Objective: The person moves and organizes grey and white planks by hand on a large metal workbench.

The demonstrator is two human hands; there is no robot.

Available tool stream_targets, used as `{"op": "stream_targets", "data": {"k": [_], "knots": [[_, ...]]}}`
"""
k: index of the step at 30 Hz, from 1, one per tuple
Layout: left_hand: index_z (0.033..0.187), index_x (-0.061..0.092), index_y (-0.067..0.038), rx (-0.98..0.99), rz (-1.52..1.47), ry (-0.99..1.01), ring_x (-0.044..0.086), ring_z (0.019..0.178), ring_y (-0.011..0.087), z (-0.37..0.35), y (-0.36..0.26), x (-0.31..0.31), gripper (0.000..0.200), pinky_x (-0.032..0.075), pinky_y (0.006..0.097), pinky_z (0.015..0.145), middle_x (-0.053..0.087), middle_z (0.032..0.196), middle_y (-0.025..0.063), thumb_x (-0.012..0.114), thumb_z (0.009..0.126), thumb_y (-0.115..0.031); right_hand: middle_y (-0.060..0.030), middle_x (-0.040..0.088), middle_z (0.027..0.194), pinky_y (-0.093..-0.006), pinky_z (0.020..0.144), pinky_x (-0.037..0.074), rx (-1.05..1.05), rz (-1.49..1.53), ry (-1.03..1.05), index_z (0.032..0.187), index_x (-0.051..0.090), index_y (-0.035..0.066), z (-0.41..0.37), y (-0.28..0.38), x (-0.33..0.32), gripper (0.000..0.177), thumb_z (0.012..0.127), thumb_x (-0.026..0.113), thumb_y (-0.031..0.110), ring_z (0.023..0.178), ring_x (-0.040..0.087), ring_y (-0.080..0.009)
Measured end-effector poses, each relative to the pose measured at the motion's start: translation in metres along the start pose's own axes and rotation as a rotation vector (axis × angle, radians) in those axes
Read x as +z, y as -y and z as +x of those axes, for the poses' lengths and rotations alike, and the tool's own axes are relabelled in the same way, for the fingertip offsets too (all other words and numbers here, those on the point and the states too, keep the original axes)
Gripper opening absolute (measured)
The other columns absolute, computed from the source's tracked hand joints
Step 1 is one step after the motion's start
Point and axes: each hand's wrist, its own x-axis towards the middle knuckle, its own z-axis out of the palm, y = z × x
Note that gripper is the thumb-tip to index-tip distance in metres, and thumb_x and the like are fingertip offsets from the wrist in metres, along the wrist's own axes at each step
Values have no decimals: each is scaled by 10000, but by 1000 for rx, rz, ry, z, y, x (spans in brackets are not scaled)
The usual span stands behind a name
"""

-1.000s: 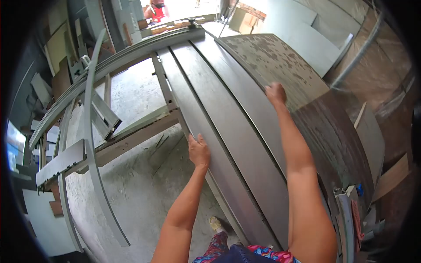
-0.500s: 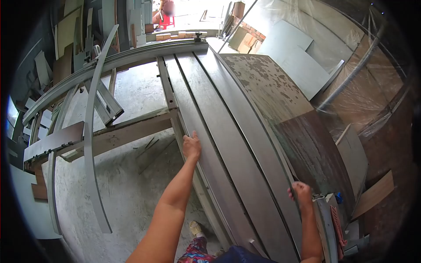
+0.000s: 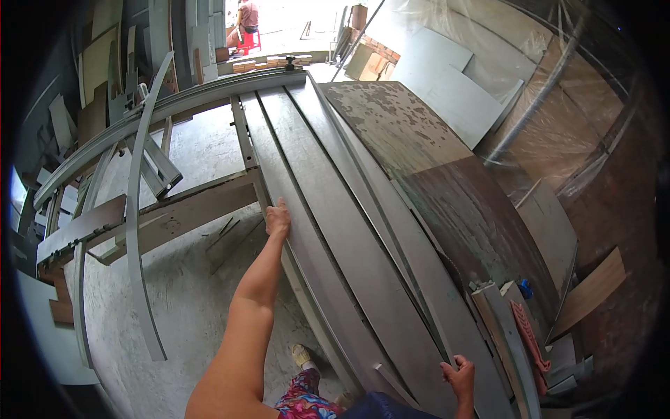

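Observation:
Long grey boards (image 3: 328, 230) with dark lines between them run side by side away from me on a bench. My left hand (image 3: 278, 219) is at their left edge, its index finger stretched forward and the others curled at the edge. A long thin grey strip (image 3: 408, 269) lies at a slant over the right-hand board. At the strip's near end is my right hand (image 3: 460, 379), thumb and index finger around it. The exact contact there is hard to make out. A short pale strip (image 3: 396, 385) lies on the boards close to my body.
A metal frame with a rail (image 3: 202, 89) extends left, and a long curved strip (image 3: 137, 230) leans across it. Brown panels (image 3: 447, 202) stand along the right side. A blue object (image 3: 525, 288) and a pinkish-red cloth-like piece (image 3: 528, 335) are near my right. A person (image 3: 247, 17) sits far back.
My right hand has come down and a little left, towards me. The thin strip has shifted from the right edge onto the boards. The view has turned slightly; my left hand stays at the board edge.

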Motion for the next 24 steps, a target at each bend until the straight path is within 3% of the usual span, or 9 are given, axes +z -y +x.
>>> {"op": "stream_targets", "data": {"k": [3,6,9,12,18,24], "knots": [[1118,522,27,18,8,-3,539,1084,370,0,5,2,662,399,457,925,564,1144,237,359,880,-570,-64,578,560,-258,455,419,20,-16,-42,749,588,-26,-18,-7,-3,182,722,707,110,477,540,-129],[1122,519,25,27,16,2,537,1085,373,-3,10,2,665,404,459,919,563,1146,234,354,881,-572,-66,566,629,-322,517,440,-102,-369,-87,807,610,-26,-26,-28,-15,236,690,740,131,569,566,-159],[1129,511,27,38,17,6,536,1084,378,-9,17,3,669,407,461,915,563,1140,242,352,881,-574,-105,566,809,-364,673,462,-138,-542,-215,912,655,9,-41,-33,-19,294,667,761,130,777,571,-274],[1132,506,28,49,25,38,536,1082,382,-18,21,-1,669,407,462,914,562,1137,249,350,883,-573,-110,527,900,-374,709,441,-72,-534,-338,945,654,2,-47,-69,-24,299,674,748,88,836,535,-274],[1138,496,45,54,35,54,533,1084,386,-52,25,-15,672,401,467,921,556,1143,256,346,890,-561,-109,534,880,-386,748,439,-120,-664,-421,979,653,14,-75,-123,-53,331,660,740,24,861,531,-295],[1144,490,55,79,33,51,521,1102,385,-85,39,-17,675,392,469,931,548,1153,262,348,892,-554,-117,565,949,-387,785,449,-11,-693,-507,962,655,22,-112,-201,-100,333,640,735,-11,915,539,-299]]}}
